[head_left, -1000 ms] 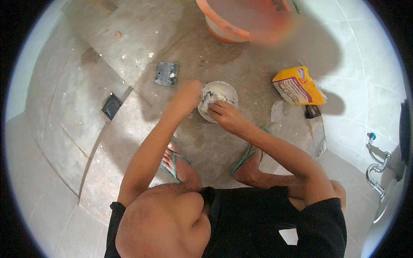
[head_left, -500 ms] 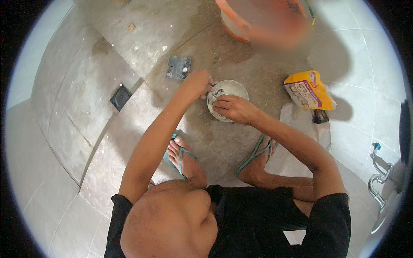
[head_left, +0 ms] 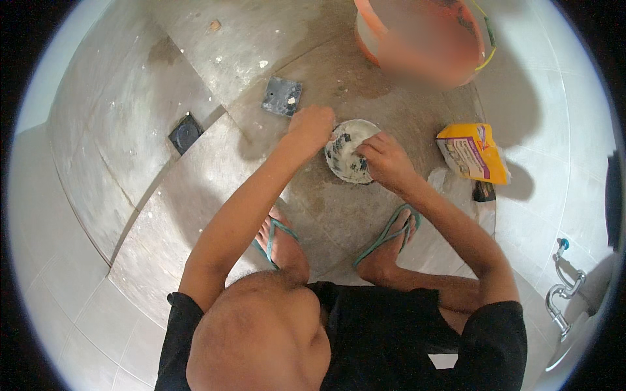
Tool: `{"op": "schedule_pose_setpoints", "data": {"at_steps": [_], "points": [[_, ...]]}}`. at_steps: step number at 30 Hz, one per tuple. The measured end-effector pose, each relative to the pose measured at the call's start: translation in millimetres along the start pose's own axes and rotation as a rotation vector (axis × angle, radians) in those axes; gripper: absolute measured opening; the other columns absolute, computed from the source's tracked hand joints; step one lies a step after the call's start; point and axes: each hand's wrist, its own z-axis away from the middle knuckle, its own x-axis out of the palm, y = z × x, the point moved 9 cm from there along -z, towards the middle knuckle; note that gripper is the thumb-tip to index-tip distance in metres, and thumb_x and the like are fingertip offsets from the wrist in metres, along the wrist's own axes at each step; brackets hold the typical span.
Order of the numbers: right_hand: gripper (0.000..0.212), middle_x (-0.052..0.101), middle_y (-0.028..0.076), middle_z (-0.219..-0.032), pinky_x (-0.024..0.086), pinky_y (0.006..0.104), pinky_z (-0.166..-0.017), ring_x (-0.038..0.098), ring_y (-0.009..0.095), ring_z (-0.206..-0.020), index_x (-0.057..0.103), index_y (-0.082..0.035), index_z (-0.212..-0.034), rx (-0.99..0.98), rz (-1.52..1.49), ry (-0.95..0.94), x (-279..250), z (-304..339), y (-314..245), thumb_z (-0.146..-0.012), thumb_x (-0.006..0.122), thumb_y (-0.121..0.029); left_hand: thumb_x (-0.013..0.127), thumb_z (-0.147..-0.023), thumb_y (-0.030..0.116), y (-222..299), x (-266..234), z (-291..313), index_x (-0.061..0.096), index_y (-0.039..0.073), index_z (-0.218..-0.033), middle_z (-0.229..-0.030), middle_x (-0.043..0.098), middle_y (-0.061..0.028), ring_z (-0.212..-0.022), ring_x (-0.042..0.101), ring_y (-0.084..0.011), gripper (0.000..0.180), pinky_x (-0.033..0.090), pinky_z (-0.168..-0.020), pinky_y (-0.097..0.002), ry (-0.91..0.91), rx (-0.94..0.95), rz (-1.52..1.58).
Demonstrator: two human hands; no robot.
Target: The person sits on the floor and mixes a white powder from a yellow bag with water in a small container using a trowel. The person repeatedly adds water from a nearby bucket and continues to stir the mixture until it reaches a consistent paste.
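Observation:
A round bowl [head_left: 347, 171] stands on the floor in front of my feet. Pale, wet paste coats its inside, and dark patches of its surface show through. Curled at the bowl's upper left rim, my left hand [head_left: 312, 125] grips the edge; its fingertips are mostly hidden. My right hand [head_left: 387, 161] reaches over the right rim, fingers bent and pressed together down in the paste. Whether those fingers hold anything is hidden.
An orange bucket [head_left: 479, 45] stands at the far right, partly blurred. Nearer lies a yellow bag [head_left: 471, 153] by the tiled wall. A dark square plate [head_left: 282, 96] and a black square drain piece [head_left: 186, 133] are to the left. Chrome pipework [head_left: 566, 290] is at right.
My right hand has moved rightward inside the bowl, from its left part to its right side, uncovering more dark patches. My left hand stays at the rim. The whole view has shifted slightly.

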Motion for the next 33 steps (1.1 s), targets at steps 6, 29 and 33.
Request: {"op": "schedule_pose_setpoints", "data": {"at_steps": [6,29,33], "points": [[0.019,0.062,0.014,-0.090,0.047,0.0426,-0.078,0.060,0.032,-0.085,0.064,-0.002,-0.093,0.239,0.037,-0.122,5.8,-14.9,18.0,-0.074,0.066,-0.005,0.075,-0.075,0.021,2.5,-3.5,5.2,0.069,0.001,-0.092,-0.095,0.067,-0.0229,-0.090,0.067,-0.0381,0.028,0.054,-0.076,-0.0452,0.000,0.027,0.000],[0.020,0.065,0.006,-0.077,0.050,0.0295,-0.068,0.062,0.016,-0.072,0.067,0.003,-0.089,0.701,0.025,-0.252,-195.4,-92.5,173.6,-0.083,0.065,-0.015,0.070,-0.081,0.034,-38.0,-46.2,41.0,0.063,0.003,-0.116,-0.104,0.066,-0.0199,-0.100,0.061,-0.0364,0.047,0.048,-0.084,-0.0446,0.147,0.090,0.218],[0.015,0.065,0.004,-0.076,0.051,0.0273,-0.068,0.061,0.013,-0.071,0.068,0.000,-0.087,0.684,-0.276,-0.261,-215.2,-66.3,120.3,-0.084,0.067,-0.015,0.071,-0.081,0.032,-24.4,-55.5,36.5,0.065,0.001,-0.111,-0.093,0.067,-0.0201,-0.089,0.064,-0.0380,0.044,0.050,-0.077,-0.0436,0.211,0.143,0.237]]}}
